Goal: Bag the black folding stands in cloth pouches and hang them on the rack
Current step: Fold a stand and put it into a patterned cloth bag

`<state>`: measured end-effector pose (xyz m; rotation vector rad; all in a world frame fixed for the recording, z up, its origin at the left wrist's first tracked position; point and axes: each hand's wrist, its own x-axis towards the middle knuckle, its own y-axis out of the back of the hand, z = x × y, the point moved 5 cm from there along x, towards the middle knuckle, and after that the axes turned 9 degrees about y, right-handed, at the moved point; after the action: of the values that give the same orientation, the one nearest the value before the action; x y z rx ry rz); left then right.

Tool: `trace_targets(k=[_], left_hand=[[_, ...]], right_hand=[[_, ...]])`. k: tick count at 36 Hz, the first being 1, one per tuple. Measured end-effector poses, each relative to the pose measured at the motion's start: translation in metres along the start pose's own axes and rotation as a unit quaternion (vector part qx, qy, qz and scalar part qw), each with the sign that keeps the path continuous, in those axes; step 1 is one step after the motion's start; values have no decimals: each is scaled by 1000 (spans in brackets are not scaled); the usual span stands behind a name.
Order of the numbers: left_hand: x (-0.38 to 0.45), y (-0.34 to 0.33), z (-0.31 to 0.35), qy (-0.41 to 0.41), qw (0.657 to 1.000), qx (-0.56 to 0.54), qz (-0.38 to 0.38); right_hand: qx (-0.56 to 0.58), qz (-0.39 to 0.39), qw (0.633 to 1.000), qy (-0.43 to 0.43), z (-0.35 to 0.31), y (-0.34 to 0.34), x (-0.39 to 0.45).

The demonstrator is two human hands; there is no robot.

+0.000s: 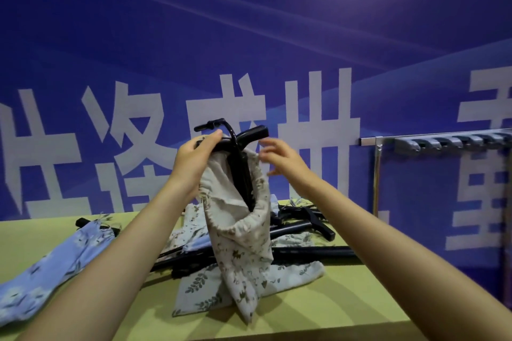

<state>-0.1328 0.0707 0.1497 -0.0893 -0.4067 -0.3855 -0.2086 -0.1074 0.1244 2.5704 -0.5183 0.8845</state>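
Note:
A black folding stand (238,158) stands upright, its lower part inside a beige floral cloth pouch (243,232) held above the table. My left hand (194,158) grips the stand's top bar together with the pouch's left rim. On the right, my right hand (279,156) has its fingers loosely spread at the pouch's upper right rim, just under the stand's right handle. Whether it pinches the cloth is unclear. The rack (443,141), a silver rail with grey hooks, hangs on the wall at the right.
The yellow-green table (346,293) holds more black stands (304,225), a pale green leaf-print pouch (293,274), and a blue floral pouch (52,266) at the left with a stand inside. A blue banner wall with white characters stands behind.

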Motion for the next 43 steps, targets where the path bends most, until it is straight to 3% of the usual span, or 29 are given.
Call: trace_targets(k=[2,6,15,24,35,39,43], left_hand=[[2,2,-1,4,1000,-1,-1],[3,9,-4,26,1000,-4,9],[9,26,-13,40,999,4,10],[10,29,-16,41,999,-1,11],[14,38,-19,29,998,-6,54],[17,36,-18,30,998,5,46],[18,29,-15,25,999,19,35]], right_hand=[[-46,-45,998,-19,12,-12,-5],[-76,4,997,19,5,-20,-1],[-152,-2,983,99,-12,-17,8],[-170,-84,976,112,-21,-22,-1],[-31,-99,995,8,-38,-5,-1],[-74,-86,994,10,-40,-4,-2],[-122,-2,992,10,-35,-1,-4]])
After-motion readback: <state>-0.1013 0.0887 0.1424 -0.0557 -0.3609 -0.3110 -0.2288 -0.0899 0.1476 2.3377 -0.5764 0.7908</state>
